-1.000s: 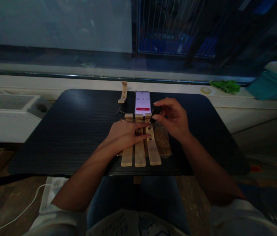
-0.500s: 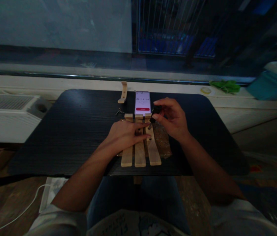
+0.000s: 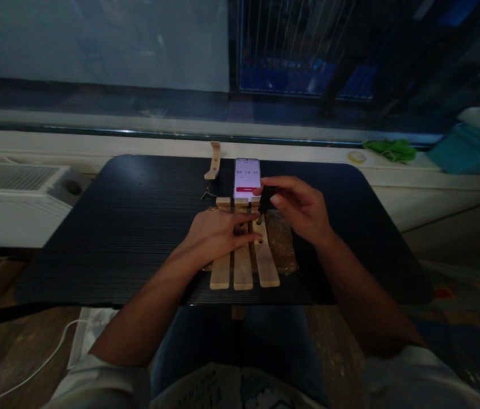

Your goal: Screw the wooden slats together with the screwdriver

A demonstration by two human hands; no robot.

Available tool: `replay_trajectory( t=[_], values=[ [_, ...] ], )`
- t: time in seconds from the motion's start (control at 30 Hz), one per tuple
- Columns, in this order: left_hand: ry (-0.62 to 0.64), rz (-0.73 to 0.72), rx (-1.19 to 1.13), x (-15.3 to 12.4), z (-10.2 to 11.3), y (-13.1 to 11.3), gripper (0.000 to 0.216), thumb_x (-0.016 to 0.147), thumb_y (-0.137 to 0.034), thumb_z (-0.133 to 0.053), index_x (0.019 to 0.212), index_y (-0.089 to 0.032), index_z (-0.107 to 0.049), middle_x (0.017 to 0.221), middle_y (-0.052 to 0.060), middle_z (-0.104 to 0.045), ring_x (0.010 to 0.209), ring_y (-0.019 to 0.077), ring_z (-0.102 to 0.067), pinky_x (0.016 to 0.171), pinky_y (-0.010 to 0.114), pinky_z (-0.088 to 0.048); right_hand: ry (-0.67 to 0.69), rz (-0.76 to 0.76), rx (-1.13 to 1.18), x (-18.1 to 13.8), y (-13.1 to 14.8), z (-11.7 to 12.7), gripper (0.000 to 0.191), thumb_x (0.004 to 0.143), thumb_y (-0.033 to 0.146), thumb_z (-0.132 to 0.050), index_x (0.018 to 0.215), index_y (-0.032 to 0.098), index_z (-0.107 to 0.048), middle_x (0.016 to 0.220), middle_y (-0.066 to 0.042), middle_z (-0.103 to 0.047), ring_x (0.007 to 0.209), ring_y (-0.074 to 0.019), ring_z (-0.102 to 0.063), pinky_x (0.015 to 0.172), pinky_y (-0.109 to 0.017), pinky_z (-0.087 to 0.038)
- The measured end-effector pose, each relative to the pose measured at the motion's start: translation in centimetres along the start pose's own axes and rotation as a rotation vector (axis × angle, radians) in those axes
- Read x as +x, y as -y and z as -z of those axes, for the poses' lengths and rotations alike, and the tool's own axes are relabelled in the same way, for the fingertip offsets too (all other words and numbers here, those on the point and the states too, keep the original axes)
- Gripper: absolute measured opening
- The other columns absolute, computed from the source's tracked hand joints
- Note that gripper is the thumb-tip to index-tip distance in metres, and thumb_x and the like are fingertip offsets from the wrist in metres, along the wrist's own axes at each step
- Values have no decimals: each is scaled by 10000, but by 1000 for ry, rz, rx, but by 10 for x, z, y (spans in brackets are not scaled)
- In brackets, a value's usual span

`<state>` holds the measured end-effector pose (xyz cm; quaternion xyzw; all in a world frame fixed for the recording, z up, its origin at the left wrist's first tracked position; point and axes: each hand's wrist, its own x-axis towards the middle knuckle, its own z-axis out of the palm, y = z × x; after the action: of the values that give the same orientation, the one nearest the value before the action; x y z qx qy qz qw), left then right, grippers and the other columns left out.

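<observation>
Three wooden slats (image 3: 243,267) lie side by side on the black table (image 3: 137,227), joined by a cross piece under my left hand. My left hand (image 3: 216,233) lies flat on the slats with its fingers stretched out, pressing them down. My right hand (image 3: 301,207) pinches the black handle of a small screwdriver (image 3: 265,199), held upright with its tip on the right slat. A phone (image 3: 247,178) with a lit timer screen lies just beyond the slats.
A loose curved wooden piece (image 3: 213,161) lies at the table's far edge, with a few small screws (image 3: 207,194) near it. A clear plastic bag (image 3: 282,241) sits under the slats' right side. A white heater (image 3: 13,199) stands left; a green cloth (image 3: 391,149) lies on the sill.
My right hand has turned on the screwdriver handle, its fingers shifting a little left and down. My left hand and the slats have not moved.
</observation>
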<state>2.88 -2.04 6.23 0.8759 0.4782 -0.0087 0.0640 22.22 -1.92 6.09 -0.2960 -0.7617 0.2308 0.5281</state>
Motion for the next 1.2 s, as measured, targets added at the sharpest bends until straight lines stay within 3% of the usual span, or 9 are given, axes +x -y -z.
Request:
replay_trajectory(
  t=[0.13,0.47,0.93,1.2],
  values=[
    [0,1,1,0,-1,0,545,871,-684,-415,1309,-396,-564,1150,26,-706,983,283,-672,768,370,-533,-56,-25,16,-1,-4,-1,263,853,341,-631,1114,319,-644,910,25,-675,687,-107,-587,587,-259,-486],
    [1,3,-17,0,0,-1,547,868,-679,-429,1300,-378,-578,1188,30,-690,1031,292,-658,799,377,-532,-96,-13,60,1,-5,-5,193,813,303,-686,1001,308,-642,822,35,-569,665,-96,-532,539,-234,-398],
    [-6,-9,-28,0,-1,1,541,868,-667,-440,1300,-372,-579,1180,37,-694,1005,284,-664,782,365,-525,-184,-12,-60,0,-5,-7,221,785,421,-691,950,294,-613,836,12,-571,663,-132,-495,511,-271,-436],
    [5,-17,-25,0,1,1,516,882,-644,-434,1273,-354,-607,1123,44,-717,963,288,-681,741,361,-532,-69,57,-37,-1,-7,-4,247,844,349,-623,1089,321,-635,901,4,-629,757,-145,-553,582,-281,-455]
  ],
)
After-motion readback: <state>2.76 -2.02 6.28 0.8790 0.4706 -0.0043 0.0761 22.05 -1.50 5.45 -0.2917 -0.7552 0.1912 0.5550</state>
